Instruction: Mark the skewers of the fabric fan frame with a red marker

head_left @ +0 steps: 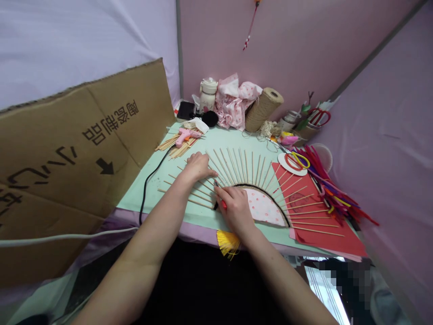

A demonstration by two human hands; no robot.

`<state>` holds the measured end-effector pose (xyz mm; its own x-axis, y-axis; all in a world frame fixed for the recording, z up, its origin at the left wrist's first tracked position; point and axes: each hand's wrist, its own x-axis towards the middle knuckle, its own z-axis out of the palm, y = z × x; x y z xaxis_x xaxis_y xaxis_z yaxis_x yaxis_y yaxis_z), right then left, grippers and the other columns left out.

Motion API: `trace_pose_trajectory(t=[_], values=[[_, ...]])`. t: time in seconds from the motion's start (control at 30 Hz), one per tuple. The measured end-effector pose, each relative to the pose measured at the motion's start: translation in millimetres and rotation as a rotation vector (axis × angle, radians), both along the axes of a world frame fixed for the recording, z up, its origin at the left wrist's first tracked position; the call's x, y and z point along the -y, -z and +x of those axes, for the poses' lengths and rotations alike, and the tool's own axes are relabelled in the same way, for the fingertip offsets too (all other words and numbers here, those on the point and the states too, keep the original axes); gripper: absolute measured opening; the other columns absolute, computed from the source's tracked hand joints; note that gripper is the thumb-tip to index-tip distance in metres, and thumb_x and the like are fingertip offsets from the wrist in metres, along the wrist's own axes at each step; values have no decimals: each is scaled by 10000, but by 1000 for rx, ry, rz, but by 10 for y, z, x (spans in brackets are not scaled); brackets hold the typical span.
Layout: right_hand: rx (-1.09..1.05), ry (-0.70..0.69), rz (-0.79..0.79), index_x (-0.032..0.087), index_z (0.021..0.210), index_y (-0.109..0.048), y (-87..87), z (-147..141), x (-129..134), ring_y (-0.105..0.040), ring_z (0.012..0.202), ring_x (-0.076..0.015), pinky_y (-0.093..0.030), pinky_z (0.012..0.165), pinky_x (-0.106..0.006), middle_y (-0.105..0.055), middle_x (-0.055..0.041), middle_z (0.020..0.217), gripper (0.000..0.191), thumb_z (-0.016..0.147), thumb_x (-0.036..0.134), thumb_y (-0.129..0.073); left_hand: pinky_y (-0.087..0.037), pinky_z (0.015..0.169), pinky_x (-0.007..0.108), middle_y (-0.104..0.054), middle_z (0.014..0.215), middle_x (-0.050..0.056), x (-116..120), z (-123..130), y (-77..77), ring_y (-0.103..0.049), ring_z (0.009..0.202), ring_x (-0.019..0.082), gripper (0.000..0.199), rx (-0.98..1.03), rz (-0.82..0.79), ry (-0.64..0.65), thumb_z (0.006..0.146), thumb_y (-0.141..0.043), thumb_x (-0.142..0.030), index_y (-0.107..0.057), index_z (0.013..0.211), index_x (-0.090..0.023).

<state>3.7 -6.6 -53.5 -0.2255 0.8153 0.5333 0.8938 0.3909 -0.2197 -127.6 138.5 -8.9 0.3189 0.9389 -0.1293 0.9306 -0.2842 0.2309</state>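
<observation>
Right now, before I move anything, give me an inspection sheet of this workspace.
Surface: pale green sheet, partly covered by red paper
Work items: thin sticks fanned around a dotted panel
Clutter: pink glue gun, twine cone, pipe cleaners
Fingers: left hand at the sticks, grip unclear; right hand around a red-marked tool
Cables: black cord from the glue gun to the sheet's near edge; white cable at left
Surroundings: cardboard at left, pink wall behind

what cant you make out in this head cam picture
All in the head view:
Tool: mostly covered by the right hand, so its kind is unclear.
Underside of the left hand: hidden by the hand itself.
Cardboard: cut off by the left edge.
Drawing on the red paper: small, faint, crossed by sticks.
</observation>
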Motion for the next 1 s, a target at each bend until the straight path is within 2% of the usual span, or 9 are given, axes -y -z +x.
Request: trace_pose_trajectory(t=[1.0], values=[[-67,-5,-13,189,1162,-664,15,22,0,-598,885,-188,-376,796,-339,-704,-62,946,244,985,254,-510,-424,993,405,-572,1270,163,11,4,-15,-509,1230,344,677,9,-1,-6,694,-713,-590,-614,1217,-172]])
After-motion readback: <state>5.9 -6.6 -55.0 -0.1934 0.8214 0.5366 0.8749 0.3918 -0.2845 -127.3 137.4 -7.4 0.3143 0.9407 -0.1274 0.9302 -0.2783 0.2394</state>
